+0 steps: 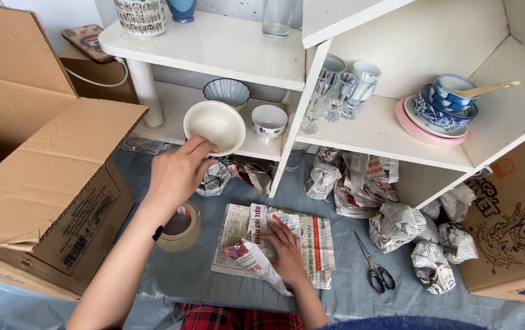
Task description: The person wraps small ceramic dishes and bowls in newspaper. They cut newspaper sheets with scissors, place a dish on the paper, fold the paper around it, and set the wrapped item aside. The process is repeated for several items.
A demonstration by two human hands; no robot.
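My left hand (178, 172) grips the near rim of a cream bowl (214, 124) that sits at the edge of the lower white shelf (170, 104). My right hand (287, 247) presses flat, fingers spread, on a sheet of newspaper (317, 241) spread on the grey floor cover. A crumpled corner of that paper lies folded beside the hand. A roll of clear tape (180, 227) lies under my left forearm.
Black scissors (375, 269) lie right of the newspaper. Crumpled paper balls (409, 229) sit at the right. Open cardboard boxes stand left (48, 183) and right (513, 232). The shelves hold a ribbed bowl (227, 90), a cup (269, 120), glasses (336, 91) and stacked blue-patterned dishes (443, 110).
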